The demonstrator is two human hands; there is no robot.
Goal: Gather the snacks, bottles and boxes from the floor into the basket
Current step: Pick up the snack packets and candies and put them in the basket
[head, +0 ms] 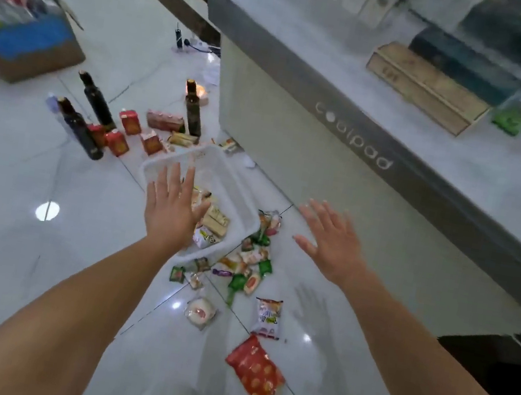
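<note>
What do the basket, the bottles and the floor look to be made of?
Basket: white plastic, likely; thin moulded walls, slightly translucent. Bottles: dark glass, it seems, from the glossy sheen; plastic not ruled out. Floor: polished tile, with joint lines and mirrored lights.

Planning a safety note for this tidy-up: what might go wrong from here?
The upright dark bottles stand close among small red boxes; grabbing a box might topple one. Bottles set into the basket could crush the snacks already inside. Loose packets lie scattered on the glossy floor; shifting forward may squash them.
</note>
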